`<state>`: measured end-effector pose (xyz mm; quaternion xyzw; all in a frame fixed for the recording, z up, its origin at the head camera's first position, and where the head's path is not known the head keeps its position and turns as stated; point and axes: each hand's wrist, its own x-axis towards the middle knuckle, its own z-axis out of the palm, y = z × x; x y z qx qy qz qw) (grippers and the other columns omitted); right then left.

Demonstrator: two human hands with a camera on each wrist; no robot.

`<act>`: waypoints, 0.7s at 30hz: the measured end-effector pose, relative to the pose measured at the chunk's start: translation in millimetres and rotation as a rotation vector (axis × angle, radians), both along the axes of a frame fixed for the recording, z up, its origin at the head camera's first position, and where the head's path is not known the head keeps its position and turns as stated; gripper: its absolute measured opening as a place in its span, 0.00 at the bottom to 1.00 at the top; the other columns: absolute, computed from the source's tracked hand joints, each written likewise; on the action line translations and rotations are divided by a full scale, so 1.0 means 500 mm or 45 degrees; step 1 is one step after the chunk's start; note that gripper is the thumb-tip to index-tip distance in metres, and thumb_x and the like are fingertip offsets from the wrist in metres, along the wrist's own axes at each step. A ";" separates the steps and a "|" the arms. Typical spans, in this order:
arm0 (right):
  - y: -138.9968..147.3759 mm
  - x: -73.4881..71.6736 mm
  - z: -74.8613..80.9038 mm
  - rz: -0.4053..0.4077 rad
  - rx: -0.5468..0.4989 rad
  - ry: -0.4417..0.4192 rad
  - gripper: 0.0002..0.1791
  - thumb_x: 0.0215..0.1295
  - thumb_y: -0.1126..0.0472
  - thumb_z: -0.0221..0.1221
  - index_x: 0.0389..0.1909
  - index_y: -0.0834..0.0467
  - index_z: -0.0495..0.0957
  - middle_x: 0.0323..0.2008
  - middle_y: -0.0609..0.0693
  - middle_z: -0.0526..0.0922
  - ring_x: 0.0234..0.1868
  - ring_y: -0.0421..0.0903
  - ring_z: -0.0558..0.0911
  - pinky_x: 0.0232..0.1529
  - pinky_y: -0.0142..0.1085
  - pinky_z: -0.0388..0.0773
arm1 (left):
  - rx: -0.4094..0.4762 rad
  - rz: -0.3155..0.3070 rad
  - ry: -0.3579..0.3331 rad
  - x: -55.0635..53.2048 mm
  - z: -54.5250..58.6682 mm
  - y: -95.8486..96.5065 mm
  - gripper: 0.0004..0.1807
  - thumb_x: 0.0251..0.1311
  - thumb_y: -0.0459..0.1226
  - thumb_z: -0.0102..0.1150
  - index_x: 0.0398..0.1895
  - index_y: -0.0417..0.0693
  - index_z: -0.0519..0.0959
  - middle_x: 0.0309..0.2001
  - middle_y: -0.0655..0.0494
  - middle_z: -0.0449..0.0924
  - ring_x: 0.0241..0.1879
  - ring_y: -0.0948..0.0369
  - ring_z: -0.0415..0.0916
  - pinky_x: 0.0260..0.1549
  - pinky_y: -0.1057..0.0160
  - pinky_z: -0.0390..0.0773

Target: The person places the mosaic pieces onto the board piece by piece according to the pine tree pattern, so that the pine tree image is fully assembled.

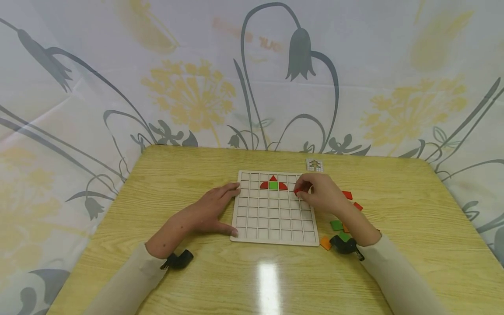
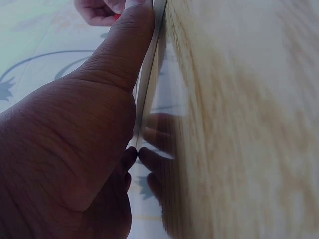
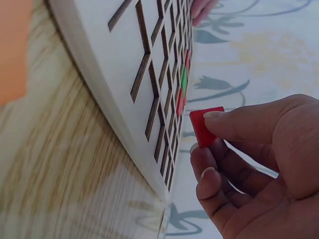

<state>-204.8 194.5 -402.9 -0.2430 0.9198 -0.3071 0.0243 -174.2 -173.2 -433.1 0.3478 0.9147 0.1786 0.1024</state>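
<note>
A pale wooden grid board (image 1: 275,224) lies on the table. In its upper rows sit a red triangle (image 1: 273,178), a green square (image 1: 273,185) and, on either side of the square, a red rounded piece (image 1: 264,186) and another red rounded piece (image 1: 282,186). My left hand (image 1: 206,212) rests at the board's left edge, thumb on the near corner and fingers stretched to the upper side. Over the right part of the grid, my right hand (image 1: 324,192) pinches a small red tile (image 3: 204,127) between thumb and fingers, its flat face tilted.
Right of the board lie loose tiles, among them a red one (image 1: 358,206), a green one (image 1: 336,225) and an orange one (image 1: 325,243), partly under the right forearm. A small pattern card (image 1: 314,165) lies behind the board. A flowered cloth (image 1: 189,96) hangs behind the table.
</note>
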 end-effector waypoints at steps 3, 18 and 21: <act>-0.005 -0.005 -0.001 -0.006 -0.018 -0.030 0.05 0.68 0.70 0.66 0.38 0.57 0.86 0.34 0.47 0.85 0.35 0.44 0.80 0.39 0.40 0.79 | 0.002 0.000 -0.003 -0.001 -0.001 -0.001 0.67 0.54 0.68 0.73 0.86 0.42 0.52 0.86 0.49 0.44 0.83 0.47 0.48 0.80 0.42 0.53; -0.008 -0.015 -0.029 -0.081 -0.065 -0.109 0.04 0.69 0.69 0.67 0.42 0.60 0.85 0.36 0.51 0.85 0.37 0.46 0.82 0.41 0.42 0.81 | 0.008 -0.010 0.006 -0.001 -0.001 0.000 0.66 0.55 0.68 0.73 0.85 0.41 0.53 0.86 0.48 0.44 0.83 0.46 0.48 0.79 0.42 0.53; -0.009 -0.014 -0.031 -0.100 -0.063 -0.125 0.04 0.69 0.68 0.68 0.42 0.60 0.85 0.35 0.50 0.85 0.37 0.46 0.82 0.41 0.42 0.81 | 0.010 -0.009 0.004 0.000 0.000 0.001 0.66 0.55 0.68 0.73 0.85 0.41 0.53 0.86 0.48 0.44 0.83 0.46 0.48 0.79 0.42 0.53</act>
